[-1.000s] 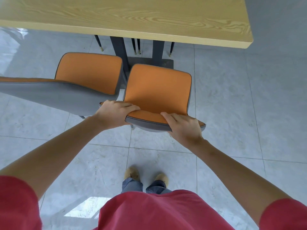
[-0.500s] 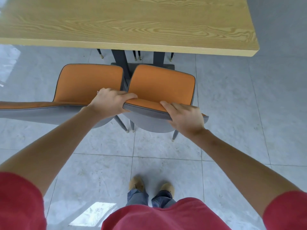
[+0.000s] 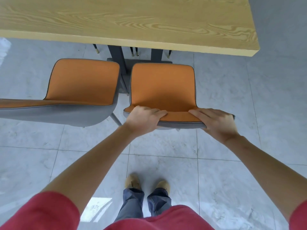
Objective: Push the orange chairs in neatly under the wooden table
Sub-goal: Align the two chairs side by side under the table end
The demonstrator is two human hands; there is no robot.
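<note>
Right orange chair (image 3: 162, 85) with grey shell, backrest top grasped by left hand (image 3: 142, 119) and right hand (image 3: 216, 122), second orange chair (image 3: 83, 82) alongside, wooden table (image 3: 126, 22) beyond.

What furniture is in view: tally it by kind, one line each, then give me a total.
Orange chairs: 2, the left chair standing free and the right chair gripped at its backrest by the left hand and the right hand.
Wooden table: 1.
Total: 3 pieces of furniture.
</note>
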